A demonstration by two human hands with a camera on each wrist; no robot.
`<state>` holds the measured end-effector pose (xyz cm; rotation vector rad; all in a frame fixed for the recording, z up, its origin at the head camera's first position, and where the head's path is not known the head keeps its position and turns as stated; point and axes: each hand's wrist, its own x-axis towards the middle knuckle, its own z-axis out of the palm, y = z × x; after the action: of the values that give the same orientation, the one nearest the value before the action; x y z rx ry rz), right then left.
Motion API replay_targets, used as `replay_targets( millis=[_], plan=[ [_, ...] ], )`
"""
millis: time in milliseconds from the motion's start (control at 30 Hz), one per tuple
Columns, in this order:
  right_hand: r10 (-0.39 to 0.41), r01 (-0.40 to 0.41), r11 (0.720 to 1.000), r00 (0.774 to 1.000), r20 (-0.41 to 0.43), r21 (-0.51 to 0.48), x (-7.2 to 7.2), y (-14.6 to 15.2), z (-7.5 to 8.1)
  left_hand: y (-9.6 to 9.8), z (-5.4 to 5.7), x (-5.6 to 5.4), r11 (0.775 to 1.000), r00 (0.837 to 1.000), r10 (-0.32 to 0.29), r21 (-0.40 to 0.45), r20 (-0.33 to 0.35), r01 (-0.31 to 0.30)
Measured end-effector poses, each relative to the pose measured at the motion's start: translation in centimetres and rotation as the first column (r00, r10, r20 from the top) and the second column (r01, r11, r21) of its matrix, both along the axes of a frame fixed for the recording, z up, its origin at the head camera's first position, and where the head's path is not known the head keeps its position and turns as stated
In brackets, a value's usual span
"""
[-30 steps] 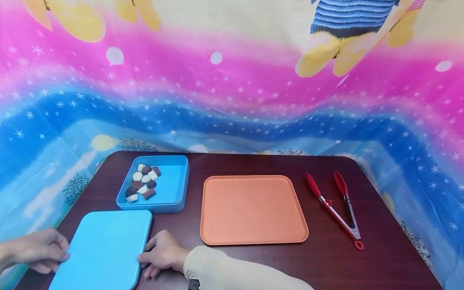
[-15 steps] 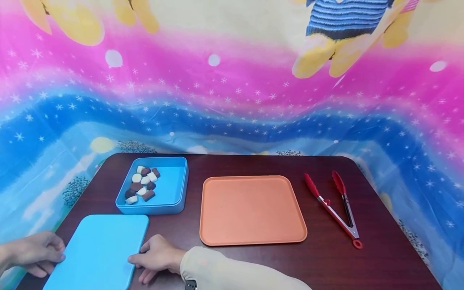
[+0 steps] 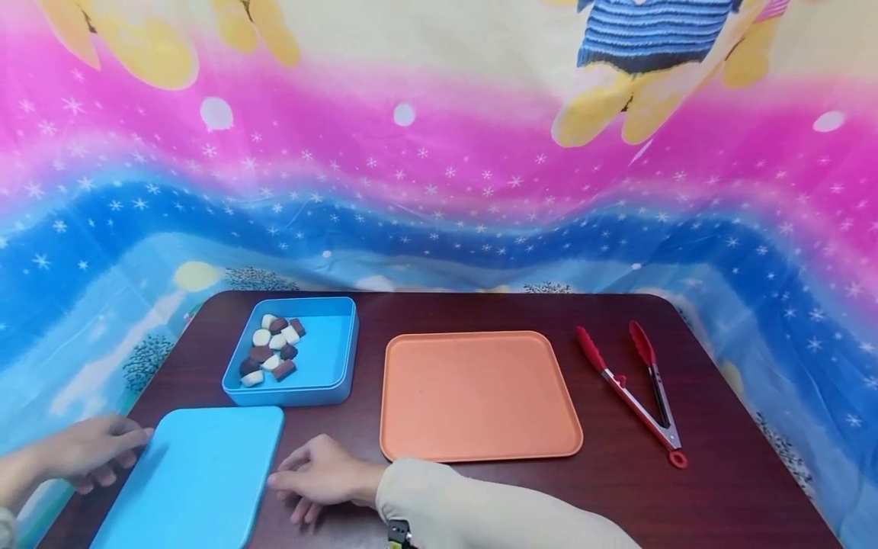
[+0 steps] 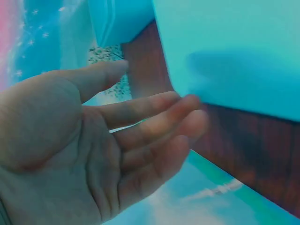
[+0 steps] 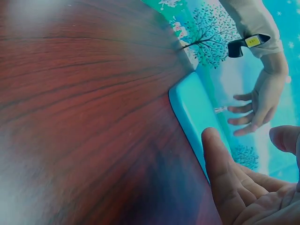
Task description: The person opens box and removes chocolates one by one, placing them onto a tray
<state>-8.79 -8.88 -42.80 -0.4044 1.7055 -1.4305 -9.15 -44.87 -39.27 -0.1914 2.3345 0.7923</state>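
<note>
A flat light-blue lid lies on the table at the front left in the head view. My left hand hovers by its left edge, thumb over the rim; the left wrist view shows its relaxed fingers with nothing in them. Off the lid's right edge is my right hand, loosely bent, its fingertips close to the rim and holding nothing. Behind the lid stands a blue box without a cover. Several brown and white pieces, like small sweets, are gathered on its left side.
An orange tray lies in the middle of the dark wooden table. To its right are red-tipped tongs, spread apart. A patterned cloth hangs behind and around the table.
Both hands have come off the lid's edges, the left lifting up and the right drawing back to the right. The lid went slightly down and left, then was released lying flat.
</note>
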Motion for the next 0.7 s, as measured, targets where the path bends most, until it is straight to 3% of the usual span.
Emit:
replay_targets(
  millis=[133,233,300,467,700],
  plan=[
    [0.005,-0.006,1.000,0.998,-0.057,-0.013,-0.1,2.1,0.6,0.4,0.6,-1.1,0.996,0.985,-0.081,0.014,-0.150,0.084],
    [-0.010,0.009,1.000,0.994,-0.111,-0.009,-0.2,3.8,1.2,1.1,0.8,-1.8,0.991,0.951,-0.127,0.005,-0.282,0.134],
    [-0.016,0.014,1.000,0.990,-0.141,-0.010,-0.4,4.7,1.6,1.7,0.9,-2.3,0.988,0.918,-0.148,-0.016,-0.369,0.153],
    [-0.066,0.064,0.998,0.984,-0.167,-0.015,-1.9,6.3,3.0,3.7,1.3,-4.1,0.993,0.854,-0.116,-0.047,-0.507,0.107],
    [-0.159,0.156,0.987,0.972,-0.171,-0.027,-4.1,9.4,3.8,5.8,1.4,-6.1,1.000,0.827,-0.015,0.011,-0.563,0.026]
  ],
)
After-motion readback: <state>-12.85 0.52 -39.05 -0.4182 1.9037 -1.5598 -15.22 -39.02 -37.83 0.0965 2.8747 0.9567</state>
